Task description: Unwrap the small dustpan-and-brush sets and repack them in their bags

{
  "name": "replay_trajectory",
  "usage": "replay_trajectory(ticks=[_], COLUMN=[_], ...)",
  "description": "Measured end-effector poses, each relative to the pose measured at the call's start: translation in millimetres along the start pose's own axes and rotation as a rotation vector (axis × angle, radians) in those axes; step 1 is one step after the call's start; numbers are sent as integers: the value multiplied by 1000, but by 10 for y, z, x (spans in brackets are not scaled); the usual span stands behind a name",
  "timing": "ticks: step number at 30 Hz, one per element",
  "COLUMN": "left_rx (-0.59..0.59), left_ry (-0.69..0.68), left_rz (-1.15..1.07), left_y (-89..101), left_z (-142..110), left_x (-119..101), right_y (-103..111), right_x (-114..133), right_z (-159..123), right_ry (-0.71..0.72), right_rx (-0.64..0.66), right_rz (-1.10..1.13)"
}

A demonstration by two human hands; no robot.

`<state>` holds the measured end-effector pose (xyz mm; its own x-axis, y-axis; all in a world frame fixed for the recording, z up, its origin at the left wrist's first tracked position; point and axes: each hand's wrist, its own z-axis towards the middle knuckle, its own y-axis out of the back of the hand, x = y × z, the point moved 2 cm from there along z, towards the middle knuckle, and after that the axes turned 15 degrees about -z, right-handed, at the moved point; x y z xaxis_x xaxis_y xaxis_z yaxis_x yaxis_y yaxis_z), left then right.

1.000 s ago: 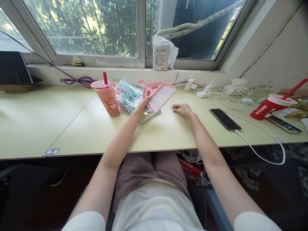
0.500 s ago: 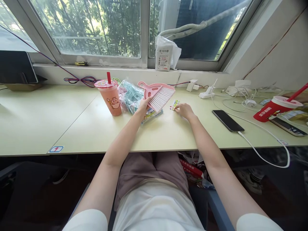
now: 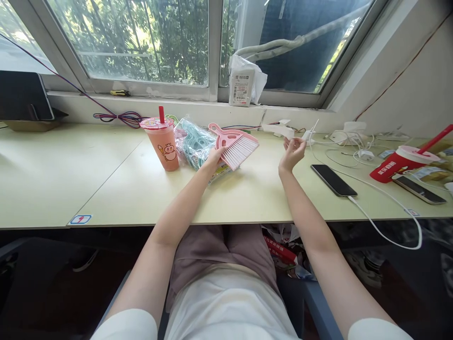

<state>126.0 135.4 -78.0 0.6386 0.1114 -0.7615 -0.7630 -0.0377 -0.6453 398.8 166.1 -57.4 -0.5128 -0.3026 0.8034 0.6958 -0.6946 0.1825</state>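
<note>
the fingers of the left hand are closed on the lower left edge of a pink plastic dustpan-and-brush set with white bristles, which is to the right of the tall peach-coloured plastic cup with a red straw. this grip leaves the round-ended handle unheld, pointing to the window side; i think the edge is taken because it is the part nearest to the person, and so the bristles do not have to be pressed. farther to the right of the cup, the right hand is raised, and its thumb and finger seem to pinch a thin whitish strip by its end; whether it is paper or film, i cannot tell. such a light pinch probably suits a flat thing, and the wide space between both hands probably prevents that the strip touches the bristles. just beside the cup, partly behind the set, lies a clear plastic bag with pale teal pieces inside; whether the set rests on it, i cannot tell. well apart from the cup, on its right, a black flat phone lies with its white cable plugged in, perhaps for charging.
</note>
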Motion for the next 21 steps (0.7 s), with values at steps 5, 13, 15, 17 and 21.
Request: replay_trajectory(ticks=[5,13,15,17,21], left_rx=[15,142,134,105,61], left_ry=[-4,-103,-121,-122,-111], left_rz=[45,34,39,41,36], left_y=[-80,-233,-246,-253,-251], left_z=[-84,-247,-265,-273,-267], left_x=[27,19,6,-8,-32], right_y=[-199,-317,-311,-310,-334], right_x=[359,517,534,541,448], right_z=[-543,-930,-953,-958,-843], right_ry=[313,804,817,798,554], right_rx=[274,506,532,534,391], right_rz=[-32,-239,-219,-198,-205])
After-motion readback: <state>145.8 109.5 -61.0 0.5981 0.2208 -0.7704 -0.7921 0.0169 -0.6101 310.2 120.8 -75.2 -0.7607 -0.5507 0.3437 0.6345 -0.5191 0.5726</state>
